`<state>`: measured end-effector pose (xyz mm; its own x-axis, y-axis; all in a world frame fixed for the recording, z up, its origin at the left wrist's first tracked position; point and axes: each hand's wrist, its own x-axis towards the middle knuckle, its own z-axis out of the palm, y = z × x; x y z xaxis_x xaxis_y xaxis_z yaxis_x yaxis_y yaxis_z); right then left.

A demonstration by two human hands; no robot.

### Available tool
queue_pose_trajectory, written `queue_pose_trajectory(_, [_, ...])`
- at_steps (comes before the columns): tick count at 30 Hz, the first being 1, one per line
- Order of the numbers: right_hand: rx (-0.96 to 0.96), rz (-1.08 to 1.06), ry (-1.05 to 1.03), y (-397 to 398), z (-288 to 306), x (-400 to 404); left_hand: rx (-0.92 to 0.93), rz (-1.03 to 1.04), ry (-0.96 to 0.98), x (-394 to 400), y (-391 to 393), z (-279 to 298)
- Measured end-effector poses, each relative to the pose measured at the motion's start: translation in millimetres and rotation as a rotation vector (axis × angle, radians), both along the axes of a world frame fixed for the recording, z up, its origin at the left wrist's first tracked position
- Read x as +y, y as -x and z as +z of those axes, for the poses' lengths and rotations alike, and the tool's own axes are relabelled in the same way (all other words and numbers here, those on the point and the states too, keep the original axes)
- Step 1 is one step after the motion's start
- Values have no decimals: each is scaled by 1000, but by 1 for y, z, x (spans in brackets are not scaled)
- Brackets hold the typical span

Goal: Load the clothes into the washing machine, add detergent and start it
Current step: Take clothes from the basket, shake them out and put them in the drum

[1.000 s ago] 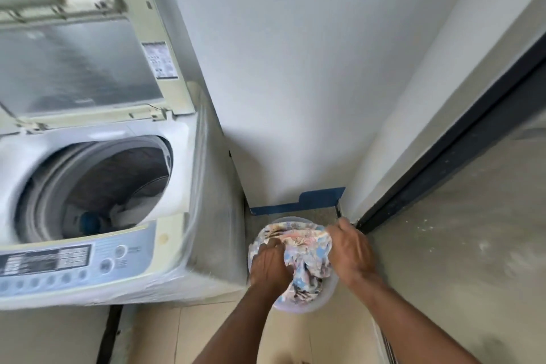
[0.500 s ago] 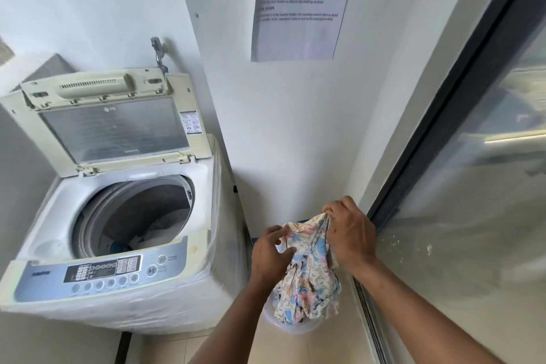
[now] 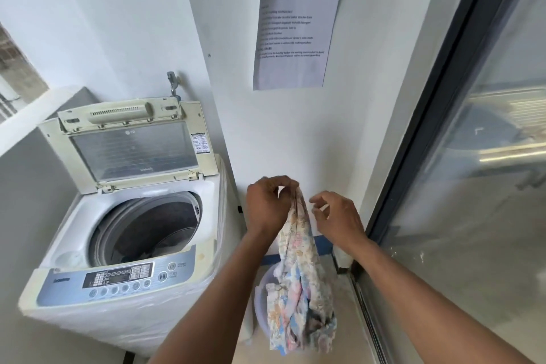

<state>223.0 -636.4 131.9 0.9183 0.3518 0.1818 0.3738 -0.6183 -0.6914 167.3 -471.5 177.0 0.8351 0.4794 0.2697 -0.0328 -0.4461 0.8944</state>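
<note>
A: While the floral garment (image 3: 298,275) hangs in the air, what holds it?

B: Item one, left hand (image 3: 267,207): grip pinched on the garment's top edge, fingers curled round the bunched cloth. Item two, right hand (image 3: 339,220): just beside the cloth, grip narrow, fingers loosely curled, holding nothing that I can see.

A: Where does the garment sit relative to the rest?

B: It hangs in front of the white wall, right of the washing machine (image 3: 124,230). Its lower end droops over a pale plastic basin (image 3: 261,304) on the floor; whether cloth touches the basin I cannot tell.

A: Washing machine entry?

B: Top-loader, cream and white. Lid (image 3: 133,145) raised and leaning back against the wall. Drum (image 3: 147,227) exposed, dark inside, with some laundry low in it, too dim to name. Control panel (image 3: 115,278) along the front edge, blue-grey, with a display and a row of round buttons.

A: Other fixtures?

B: Printed sheet (image 3: 298,18) stuck on the wall above the hands. Tap (image 3: 172,83) behind the lid. Dark-framed sliding glass door (image 3: 443,127) at right.
</note>
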Motion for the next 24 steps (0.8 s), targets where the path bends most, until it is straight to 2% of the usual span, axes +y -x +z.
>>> queue_pose_trajectory(3, [23,54,-48,5,13,4,-38,-22,-72,-5,-1,19])
queue_pose_trajectory(7, [-28,36,-158,2,33,14,-147,-27,-28,-9,-5,43])
queue_pose_trajectory(11, [-173,-28,-273,-6,62,24,-263,-12,-5,-9,-12,74])
queue_pose_trajectory(16, [-487,-66,-360,-20,112,29,-345,6,-15,5,-15,77])
queue_pose_trajectory(20, [-660,-94,-456,-31,149,36,-255,-12,-89,16,-13,60])
queue_pose_trajectory(24, [-625,-13,-279,-35,162,42,-96,-33,-135,19,-13,50])
